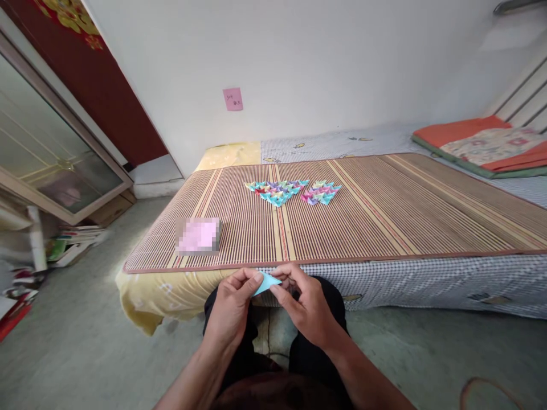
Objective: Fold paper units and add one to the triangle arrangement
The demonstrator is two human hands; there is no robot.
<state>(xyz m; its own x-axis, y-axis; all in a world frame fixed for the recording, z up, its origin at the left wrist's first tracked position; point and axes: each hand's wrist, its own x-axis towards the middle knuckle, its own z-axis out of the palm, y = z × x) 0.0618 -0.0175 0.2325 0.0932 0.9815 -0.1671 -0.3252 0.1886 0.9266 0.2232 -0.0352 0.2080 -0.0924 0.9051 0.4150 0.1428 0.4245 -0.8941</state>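
Observation:
Both hands pinch a small light blue folded paper piece [265, 282] just in front of the bed's near edge. My left hand [231, 307] grips its left side with closed fingers, and my right hand [305, 307] grips its right side. Farther out on the striped straw mat [384, 210] lie two flat triangular arrangements of folded paper pieces: a larger multicoloured one [277, 191] and a smaller one [321, 192] to its right. A pink stack of paper [198, 236], blurred, lies on the mat's near left part.
The bed [171, 290] has a yellow sheet at the left and a checked one at the right. Folded orange and patterned bedding [487, 145] lies at the far right. A pink note [233, 99] sticks to the wall. Books [74, 242] and clutter sit on the floor at left.

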